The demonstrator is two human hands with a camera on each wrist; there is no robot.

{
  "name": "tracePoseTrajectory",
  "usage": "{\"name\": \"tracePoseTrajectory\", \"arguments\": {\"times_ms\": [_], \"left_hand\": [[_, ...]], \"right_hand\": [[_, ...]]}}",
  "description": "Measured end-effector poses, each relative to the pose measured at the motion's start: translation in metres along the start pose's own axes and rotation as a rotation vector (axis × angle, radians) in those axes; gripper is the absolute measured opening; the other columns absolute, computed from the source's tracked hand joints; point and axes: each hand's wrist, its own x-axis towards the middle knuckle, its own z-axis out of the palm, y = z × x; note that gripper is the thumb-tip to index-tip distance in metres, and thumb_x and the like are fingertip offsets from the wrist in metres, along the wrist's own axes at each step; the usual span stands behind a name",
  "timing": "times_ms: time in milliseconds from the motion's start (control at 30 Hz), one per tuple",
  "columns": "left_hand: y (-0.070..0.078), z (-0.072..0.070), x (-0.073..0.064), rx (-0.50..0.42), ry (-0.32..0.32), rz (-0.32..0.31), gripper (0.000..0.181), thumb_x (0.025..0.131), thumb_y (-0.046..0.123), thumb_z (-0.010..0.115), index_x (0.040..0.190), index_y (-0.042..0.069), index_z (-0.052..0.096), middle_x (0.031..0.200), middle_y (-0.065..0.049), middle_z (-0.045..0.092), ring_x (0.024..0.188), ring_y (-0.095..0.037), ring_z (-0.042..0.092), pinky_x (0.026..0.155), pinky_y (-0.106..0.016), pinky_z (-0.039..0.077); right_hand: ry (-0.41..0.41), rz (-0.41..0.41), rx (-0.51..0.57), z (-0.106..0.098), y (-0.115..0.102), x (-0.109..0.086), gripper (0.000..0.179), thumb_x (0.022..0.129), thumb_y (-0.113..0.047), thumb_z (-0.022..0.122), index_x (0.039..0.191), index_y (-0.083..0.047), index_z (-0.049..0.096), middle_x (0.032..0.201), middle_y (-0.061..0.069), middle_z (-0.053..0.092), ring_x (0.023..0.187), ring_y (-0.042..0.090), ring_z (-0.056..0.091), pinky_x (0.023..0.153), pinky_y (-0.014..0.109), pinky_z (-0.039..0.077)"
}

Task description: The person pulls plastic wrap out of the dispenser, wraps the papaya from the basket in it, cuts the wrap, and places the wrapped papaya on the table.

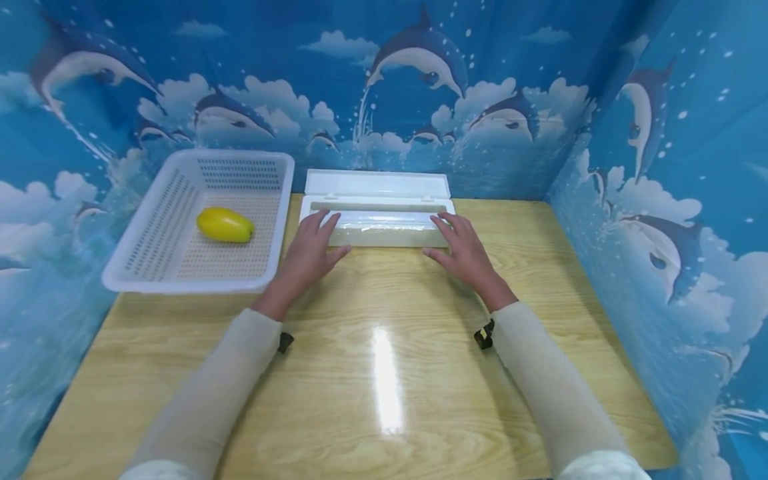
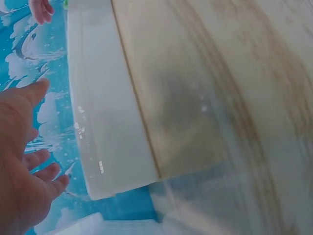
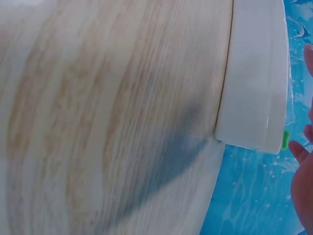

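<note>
A white cling film dispenser (image 1: 384,239) stands at the back of the table, its long lid (image 1: 378,184) raised behind it. Shiny clear cling film (image 1: 384,220) lies along its top. Over the dispenser's left end reaches my left hand (image 1: 311,250), fingers spread and lightly bent, thumb off to the front. My right hand (image 1: 465,252) mirrors it at the other end. From the head view I cannot tell whether the fingertips touch the film. In the wrist views, the left hand (image 2: 24,156) and right hand (image 3: 303,181) show beside the dispenser, gripping nothing.
A white slotted basket (image 1: 126,267) stands at the back left, holding a yellow oblong fruit (image 1: 225,225). Wood-grain tabletop (image 1: 336,373) stretches in front. Blue dolphin-print curtains (image 1: 648,167) border the back and right side. A small green piece (image 3: 285,140) sticks out at the dispenser's end.
</note>
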Motion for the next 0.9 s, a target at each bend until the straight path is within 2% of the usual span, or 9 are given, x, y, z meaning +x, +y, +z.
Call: {"name": "tracePoseTrajectory", "arguments": {"times_ms": [67, 267, 400, 567, 700, 767, 900], "left_hand": [[-0.001, 0.003, 0.001, -0.021, 0.014, 0.003, 0.072, 0.095, 0.037, 0.071, 0.151, 0.004, 0.040, 0.155, -0.023, 0.037, 0.145, -0.039, 0.034, 0.119, -0.051, 0.033], [-0.004, 0.014, 0.006, -0.039, 0.031, -0.050, 0.069, 0.095, 0.037, 0.070, 0.150, 0.006, 0.041, 0.156, -0.020, 0.038, 0.146, -0.038, 0.033, 0.120, -0.050, 0.033], [-0.010, 0.022, 0.008, -0.012, 0.036, -0.074, 0.069, 0.094, 0.037, 0.072, 0.149, 0.008, 0.043, 0.157, -0.019, 0.038, 0.145, -0.038, 0.033, 0.121, -0.051, 0.030], [-0.020, 0.031, 0.009, 0.025, 0.098, -0.035, 0.066, 0.092, 0.035, 0.075, 0.146, 0.007, 0.048, 0.152, -0.020, 0.044, 0.141, -0.040, 0.038, 0.120, -0.050, 0.031], [-0.024, 0.032, 0.009, -0.010, 0.147, -0.006, 0.064, 0.091, 0.031, 0.076, 0.144, 0.006, 0.050, 0.149, -0.021, 0.047, 0.139, -0.041, 0.039, 0.119, -0.051, 0.031], [-0.024, 0.031, 0.009, -0.032, 0.140, -0.023, 0.064, 0.091, 0.030, 0.076, 0.145, 0.006, 0.049, 0.150, -0.021, 0.045, 0.140, -0.041, 0.038, 0.119, -0.051, 0.031], [-0.023, 0.030, 0.009, -0.060, 0.088, -0.101, 0.065, 0.093, 0.030, 0.075, 0.148, 0.010, 0.047, 0.155, -0.017, 0.040, 0.145, -0.038, 0.031, 0.121, -0.051, 0.030]], "right_hand": [[0.022, -0.009, 0.010, 0.002, 0.002, 0.002, 0.073, 0.095, -0.041, 0.069, 0.155, -0.014, 0.038, 0.156, 0.013, 0.039, 0.146, 0.035, 0.032, 0.119, 0.055, 0.030], [0.066, 0.022, 0.076, 0.004, 0.007, 0.004, 0.065, 0.093, -0.031, 0.074, 0.147, -0.008, 0.049, 0.149, 0.013, 0.048, 0.140, 0.034, 0.038, 0.117, 0.052, 0.034], [0.085, 0.016, 0.095, 0.006, 0.008, 0.006, 0.058, 0.092, -0.028, 0.075, 0.142, -0.008, 0.055, 0.145, 0.014, 0.052, 0.137, 0.035, 0.041, 0.115, 0.053, 0.035], [0.137, -0.035, 0.054, 0.010, 0.012, 0.008, 0.052, 0.091, -0.027, 0.077, 0.136, -0.008, 0.060, 0.139, 0.014, 0.056, 0.133, 0.037, 0.043, 0.113, 0.054, 0.034], [0.213, -0.064, 0.017, 0.013, 0.017, 0.008, 0.047, 0.088, -0.023, 0.080, 0.130, -0.007, 0.065, 0.132, 0.013, 0.061, 0.129, 0.037, 0.045, 0.111, 0.055, 0.034], [0.239, -0.073, 0.007, 0.015, 0.019, 0.009, 0.045, 0.087, -0.021, 0.081, 0.127, -0.007, 0.067, 0.129, 0.013, 0.063, 0.128, 0.037, 0.046, 0.110, 0.055, 0.034], [0.271, -0.091, 0.010, 0.018, 0.022, 0.010, 0.044, 0.085, -0.020, 0.082, 0.125, -0.007, 0.068, 0.125, 0.013, 0.065, 0.127, 0.037, 0.047, 0.108, 0.055, 0.035]]}}
